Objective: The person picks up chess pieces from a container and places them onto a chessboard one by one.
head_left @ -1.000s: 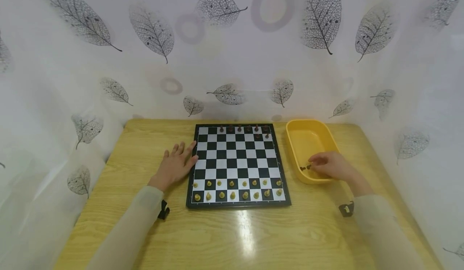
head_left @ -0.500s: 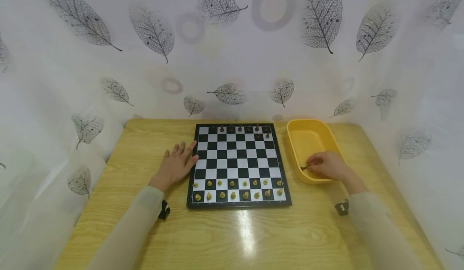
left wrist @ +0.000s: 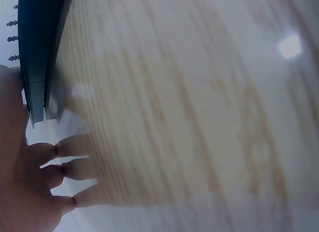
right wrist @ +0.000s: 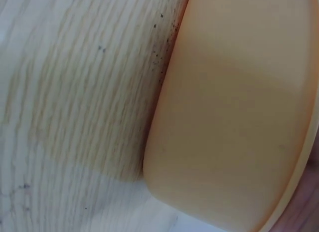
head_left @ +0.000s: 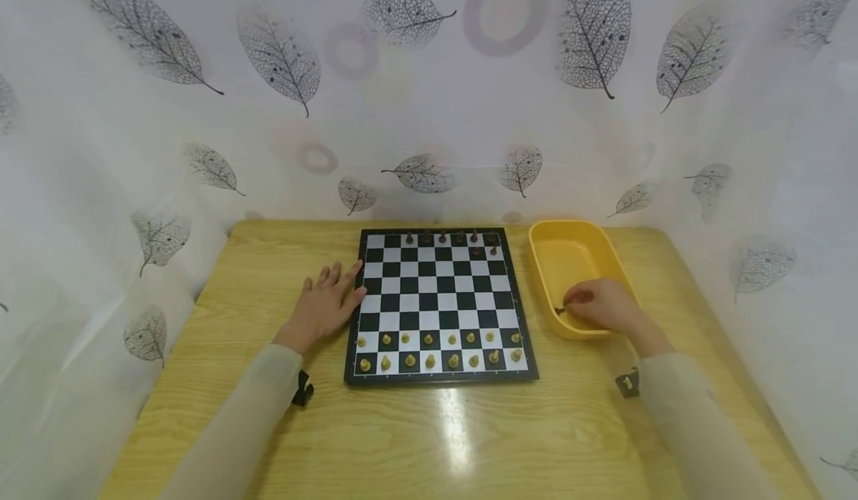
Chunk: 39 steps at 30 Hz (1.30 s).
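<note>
A black-and-white chessboard point(head_left: 437, 302) lies on the table. Light yellow chess pieces point(head_left: 430, 361) fill its two near rows; several dark reddish chess pieces point(head_left: 442, 238) stand at its far right. My left hand point(head_left: 322, 308) rests beside the board, fingers spread, thumb and fingertips at its left edge. Over the near part of a yellow tray point(head_left: 546, 280) reaches my right hand point(head_left: 603, 306). Its curled thumb and fingers close on a small dark chess piece point(head_left: 560, 310) by the tray's left wall, partly hidden by the fingertips. In the right wrist view the tray's outer wall point(right wrist: 224, 117) hides most of that hand.
The wooden table point(head_left: 402, 440) runs up to a pale leaf-patterned curtain point(head_left: 429, 112) at the back and sides. A black strap piece hangs by each sleeve. The tray stands just right of the board.
My right hand has shifted slightly left inside the tray, its fingertips coming onto the dark pieces and covering one. The left hand and the board have stayed put.
</note>
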Available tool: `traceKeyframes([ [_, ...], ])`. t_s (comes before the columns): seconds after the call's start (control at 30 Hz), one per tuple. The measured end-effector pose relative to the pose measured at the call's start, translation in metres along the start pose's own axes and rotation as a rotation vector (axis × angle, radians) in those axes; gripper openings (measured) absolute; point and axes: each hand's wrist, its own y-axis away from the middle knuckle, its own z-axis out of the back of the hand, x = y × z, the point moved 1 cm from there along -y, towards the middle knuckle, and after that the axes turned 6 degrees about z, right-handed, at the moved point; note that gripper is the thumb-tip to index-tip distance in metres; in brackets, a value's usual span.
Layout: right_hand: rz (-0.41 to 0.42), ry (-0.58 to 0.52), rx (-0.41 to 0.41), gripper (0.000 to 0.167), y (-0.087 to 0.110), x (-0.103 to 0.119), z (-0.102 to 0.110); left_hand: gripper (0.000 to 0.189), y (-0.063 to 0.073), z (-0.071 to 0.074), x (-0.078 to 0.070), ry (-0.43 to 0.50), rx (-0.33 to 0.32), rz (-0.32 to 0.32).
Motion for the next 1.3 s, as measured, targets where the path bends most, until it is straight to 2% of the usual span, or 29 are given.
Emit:
traceKeyframes([
  [0.3, -0.043, -0.028, -0.058, 0.018, -0.001, 0.001, 0.002, 0.07, -0.001, 0.0, 0.002, 0.004, 0.01, 0.001],
  [0.63, -0.075, -0.161, -0.104, 0.019, -0.001, 0.01, 0.012, 0.07, -0.002, 0.001, 0.001, 0.006, 0.011, -0.004],
  [1.07, -0.073, -0.143, -0.156, 0.026, -0.002, 0.02, 0.018, 0.07, -0.001, 0.0, 0.0, 0.005, 0.011, 0.001],
  [1.3, -0.083, -0.173, -0.167, 0.025, -0.016, 0.037, 0.024, 0.069, 0.0, 0.0, 0.0, 0.005, -0.004, -0.003],
])
